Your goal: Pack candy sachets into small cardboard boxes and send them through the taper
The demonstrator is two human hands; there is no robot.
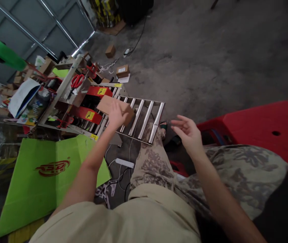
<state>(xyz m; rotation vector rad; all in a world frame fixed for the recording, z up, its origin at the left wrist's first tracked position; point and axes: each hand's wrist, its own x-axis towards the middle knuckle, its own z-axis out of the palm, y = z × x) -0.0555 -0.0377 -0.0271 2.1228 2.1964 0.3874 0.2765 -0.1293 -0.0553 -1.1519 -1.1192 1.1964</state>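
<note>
Left hand [117, 116] on a cardboard box [104, 104], right hand [190, 135] in the air

At the far left, a green rounded object [3, 50] juts into view above a white pouch [23, 96]. Below them stands a bright green panel [41, 168] with a red logo. Further right, scissors [77, 81] with red handles lie on the machine's frame, near a red-and-black tool [92, 71]. Two red guides [89, 114] with yellow labels flank the rollers.

Next comes the cardboard box, at the guides' near end on the metal rollers [147, 119]. The left hand lies over its top, touching it; whether the fingers grip it, I cannot tell. Beyond the rollers, two small cartons [122, 71] sit on the floor, and a white power strip [124, 163] lies below the rollers.

Past the rollers' end, the right hand is held up, fingers parted and bent, holding nothing visible. Furthest right is a red plastic seat [255, 125] with a hole in its top.
</note>
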